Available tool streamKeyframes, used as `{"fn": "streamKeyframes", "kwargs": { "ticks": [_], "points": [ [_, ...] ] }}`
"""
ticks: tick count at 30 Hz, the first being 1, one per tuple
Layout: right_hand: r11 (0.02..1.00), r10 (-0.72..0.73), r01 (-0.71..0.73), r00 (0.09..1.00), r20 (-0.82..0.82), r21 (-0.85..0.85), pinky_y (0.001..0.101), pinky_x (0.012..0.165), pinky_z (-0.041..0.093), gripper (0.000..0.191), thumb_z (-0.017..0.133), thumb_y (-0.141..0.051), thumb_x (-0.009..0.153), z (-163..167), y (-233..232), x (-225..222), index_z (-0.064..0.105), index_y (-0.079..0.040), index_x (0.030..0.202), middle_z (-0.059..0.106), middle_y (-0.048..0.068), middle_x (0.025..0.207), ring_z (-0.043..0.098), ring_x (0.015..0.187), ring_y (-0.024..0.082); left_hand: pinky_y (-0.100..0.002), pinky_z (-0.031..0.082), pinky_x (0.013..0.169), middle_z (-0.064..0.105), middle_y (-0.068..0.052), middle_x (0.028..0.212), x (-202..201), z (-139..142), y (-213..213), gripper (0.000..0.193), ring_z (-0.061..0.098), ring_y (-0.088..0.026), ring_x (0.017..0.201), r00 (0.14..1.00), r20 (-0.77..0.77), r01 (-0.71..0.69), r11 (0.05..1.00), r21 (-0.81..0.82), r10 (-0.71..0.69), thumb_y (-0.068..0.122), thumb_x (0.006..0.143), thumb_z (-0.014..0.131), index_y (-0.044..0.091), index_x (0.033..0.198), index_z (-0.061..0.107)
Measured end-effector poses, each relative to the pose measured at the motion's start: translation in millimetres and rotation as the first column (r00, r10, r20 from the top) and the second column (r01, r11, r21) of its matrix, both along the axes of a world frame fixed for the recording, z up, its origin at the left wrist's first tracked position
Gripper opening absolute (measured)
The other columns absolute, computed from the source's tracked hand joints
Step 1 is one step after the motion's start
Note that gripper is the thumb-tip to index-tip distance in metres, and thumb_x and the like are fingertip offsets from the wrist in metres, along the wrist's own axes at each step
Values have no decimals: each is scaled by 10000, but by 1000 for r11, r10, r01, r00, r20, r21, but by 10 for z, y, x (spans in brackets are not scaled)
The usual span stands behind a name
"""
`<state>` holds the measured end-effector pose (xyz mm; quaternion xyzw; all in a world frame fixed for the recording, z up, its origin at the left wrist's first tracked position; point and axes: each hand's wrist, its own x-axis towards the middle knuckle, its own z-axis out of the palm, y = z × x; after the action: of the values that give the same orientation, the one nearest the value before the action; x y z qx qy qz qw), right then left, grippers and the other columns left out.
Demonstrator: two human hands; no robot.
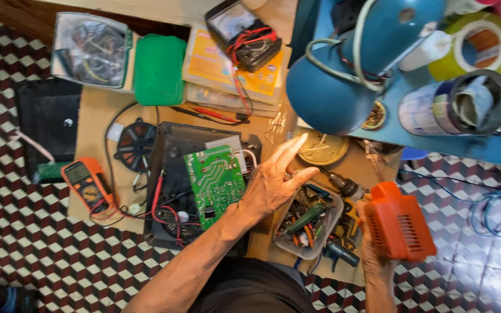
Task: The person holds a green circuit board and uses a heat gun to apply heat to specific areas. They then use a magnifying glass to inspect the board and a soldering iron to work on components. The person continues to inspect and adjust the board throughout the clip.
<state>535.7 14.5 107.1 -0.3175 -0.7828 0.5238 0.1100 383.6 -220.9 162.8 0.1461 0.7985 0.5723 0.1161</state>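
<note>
Hands over opened black appliance (pixel 172 191), orange drill in right

Landmark = appliance: green circuit board (pixel 215 182) lies on it; left hand (pixel 273 182) hovers at its right edge, fingers spread, holding nothing. Right hand (pixel 372 243) well to the right, gripping orange drill (pixel 398 223) above clear tool tray (pixel 308 223). Orange multimeter (pixel 88 185) just left of appliance

Tool tray (pixel 308 223) and circuit board (pixel 215 182) crowd the left hand (pixel 276 182); tiled floor (pixel 30 243) lies open.
</note>
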Motion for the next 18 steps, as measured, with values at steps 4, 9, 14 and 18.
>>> {"fn": "streamKeyframes", "kwargs": {
  "ticks": [4,9,14,18],
  "points": [
    [978,-25,-16,981,-195,-208,328,928,554,415,741,-115,968,120,-25,60,575,-64,1345,675,47,1147,672,947,129,-310,601,763,614,-147,1363,280,-142,-615,580,697,-165,937,925,37,-376,926,-44,378,284,995,668,47,1489,477],
    [961,-49,-14,975,-219,-276,328,917,563,486,741,-90,959,191,-36,146,544,-77,1403,668,48,1160,671,941,132,-324,561,746,682,-128,1151,614,-483,-1502,524,659,-188,906,682,164,-645,691,-325,713,306,940,703,23,1358,563],
    [951,-54,-19,973,-225,-310,327,906,571,560,742,-65,950,182,-109,281,514,-91,1461,661,50,1172,670,934,134,-304,551,764,690,-114,1114,925,-852,-1663,624,681,-164,908,559,406,-583,691,-428,723,362,836,791,-1,1295,575],
    [953,-44,-26,974,-223,-301,327,896,578,608,745,-52,941,196,-235,430,496,-99,1493,657,53,1180,669,925,137,-313,541,754,742,-103,1032,954,-961,-1733,582,688,-158,883,475,626,-604,746,-280,619,379,811,800,-24,1207,659]
  ]
}}
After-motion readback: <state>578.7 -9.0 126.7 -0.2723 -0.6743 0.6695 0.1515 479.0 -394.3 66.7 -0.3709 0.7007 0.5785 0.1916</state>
